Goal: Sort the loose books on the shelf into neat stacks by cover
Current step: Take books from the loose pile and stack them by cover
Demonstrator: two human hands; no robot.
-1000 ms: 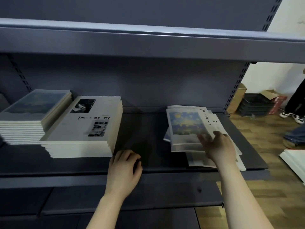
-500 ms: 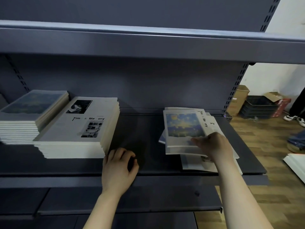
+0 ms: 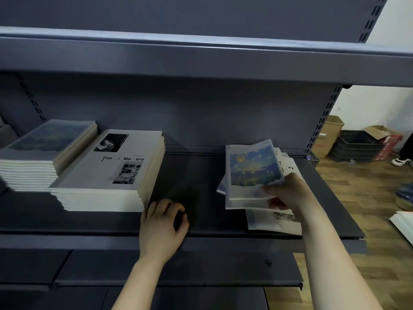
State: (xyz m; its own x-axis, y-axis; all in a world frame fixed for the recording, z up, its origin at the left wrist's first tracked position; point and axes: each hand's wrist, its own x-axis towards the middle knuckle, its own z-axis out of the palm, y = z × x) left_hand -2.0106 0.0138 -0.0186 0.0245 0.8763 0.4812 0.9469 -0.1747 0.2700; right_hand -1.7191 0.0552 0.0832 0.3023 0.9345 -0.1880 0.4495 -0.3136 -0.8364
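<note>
On the dark shelf two neat stacks stand at the left: a stack with blue painting covers and beside it a stack of white "Time & Memory" books. At the right lies a loose pile of books. My right hand pinches the lower right corner of the top blue painting book, whose near edge is lifted off the pile. My left hand rests on the shelf's front edge with fingers curled, holding nothing, just right of the white stack.
An upper shelf board overhangs the work area. A lower shelf juts out below. To the right are a wooden floor, cardboard boxes, stacked black trays and a person's shoe.
My right hand has closed on the corner of the top blue painting book and raised it from the loose pile. The left hand stays on the shelf edge.
</note>
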